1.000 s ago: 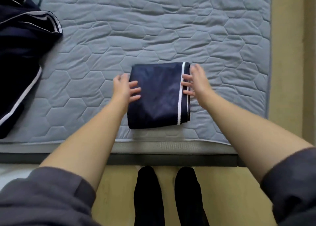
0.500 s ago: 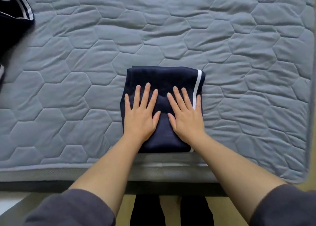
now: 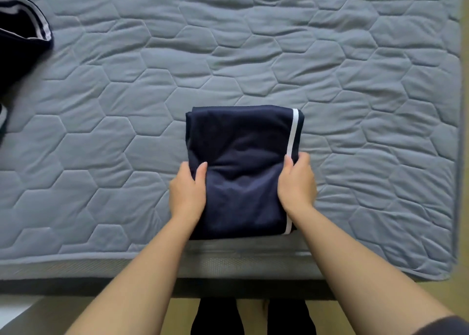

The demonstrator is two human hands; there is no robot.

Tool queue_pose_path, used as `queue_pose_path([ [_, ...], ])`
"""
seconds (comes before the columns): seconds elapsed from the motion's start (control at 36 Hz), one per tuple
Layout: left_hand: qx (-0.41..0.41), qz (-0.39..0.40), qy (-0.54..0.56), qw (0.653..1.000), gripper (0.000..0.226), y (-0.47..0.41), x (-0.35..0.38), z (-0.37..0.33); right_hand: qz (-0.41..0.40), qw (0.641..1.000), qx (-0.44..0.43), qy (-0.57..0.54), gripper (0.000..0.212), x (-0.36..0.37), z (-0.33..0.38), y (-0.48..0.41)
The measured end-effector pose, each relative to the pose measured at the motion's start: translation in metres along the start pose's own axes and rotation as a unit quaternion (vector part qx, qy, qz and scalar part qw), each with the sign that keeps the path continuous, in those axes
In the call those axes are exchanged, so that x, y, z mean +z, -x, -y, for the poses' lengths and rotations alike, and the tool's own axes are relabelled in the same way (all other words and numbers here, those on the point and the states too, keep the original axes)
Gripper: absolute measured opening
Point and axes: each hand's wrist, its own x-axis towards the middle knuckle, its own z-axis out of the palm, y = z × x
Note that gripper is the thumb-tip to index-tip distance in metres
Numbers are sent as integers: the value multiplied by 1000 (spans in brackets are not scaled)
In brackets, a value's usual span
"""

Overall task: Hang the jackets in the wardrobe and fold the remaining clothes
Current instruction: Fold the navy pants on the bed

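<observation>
the folded navy garment (image 3: 243,172) lies on the mattress (image 3: 253,55), close to its near edge and a little right of the middle of that edge, with its white stripe running along its right side. the left hand (image 3: 187,192) grips the garment's left side, thumb on top and fingers tucked out of sight beneath. the right hand (image 3: 295,185) holds the right side the same way, thumb lying over the stripe. both hands are closed round the cloth, and the fabric between them is bunched into soft creases.

the risk, as i judge it, is that the fold comes apart on lifting. the cloth looks thin and slippery, and the hands hold only the near half. the far half could sag or slide open, and the layers could shift if the fingers have not caught the bottom one. squeezing inward may also set wrinkles into the top face. another dark, white-trimmed garment (image 3: 17,43) waits at the far left corner, so a spilled fold would mean extra work.

half a second ago both palms lay flat on top, fingers spread, pressing the garment down. now they have moved out to its sides and curled under the edges. the garment itself sits in much the same place near the near edge.
</observation>
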Motion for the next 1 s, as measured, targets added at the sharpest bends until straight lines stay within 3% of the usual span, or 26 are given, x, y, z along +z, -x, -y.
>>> queue_pose_path([
  [0.08,9,-27,-11,1000,32,16,4,16,-14,998,-57,32,27,3,-7,2],
  [0.17,-29,1,58,998,32,20,3,24,-1,998,-55,24,28,3,-13,0],
  [0.28,-132,141,202,960,28,1,-5,20,99,993,-13,-56,33,-8,-13,-17],
  [0.36,-180,277,263,906,54,-6,-14,18,202,967,25,-156,27,-23,-11,-18],
  [0.44,-178,330,281,883,70,-1,-27,12,280,930,75,-227,21,-38,-5,-7],
  [0.56,-186,340,309,869,64,17,-56,2,382,848,211,-300,34,-66,0,20],
  [0.67,-198,342,328,858,30,54,-100,-13,394,802,269,-360,30,-104,7,61],
  [0.83,-230,322,327,858,16,122,-187,-43,399,781,279,-390,40,-176,39,139],
  [1.0,-244,269,331,871,32,196,-272,-75,428,778,252,-384,52,-247,84,201],
])
